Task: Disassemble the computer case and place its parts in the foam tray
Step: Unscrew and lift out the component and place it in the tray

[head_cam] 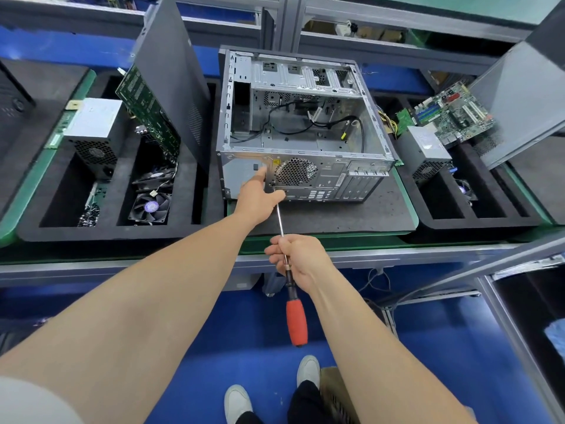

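The open grey computer case (305,123) lies on its side on a dark mat, its rear panel facing me and loose black cables inside. My left hand (260,194) reaches to the rear panel beside the round fan grille (295,171), fingertips touching the metal near the screwdriver tip. My right hand (298,258) grips the shaft of a long screwdriver (296,319) with a red and black handle; the tip points at the rear panel under my left hand. The black foam tray (27,231) on the left holds a power supply (91,133), a circuit board (146,114), a side panel (174,81) and fans (149,208).
A second foam tray (477,221) at the right holds another power supply (425,151), a motherboard (452,114) and a leaning grey panel (522,105). Loose screws (88,214) lie in the left tray. Metal frame rails run along the bench front; my shoes stand on blue floor.
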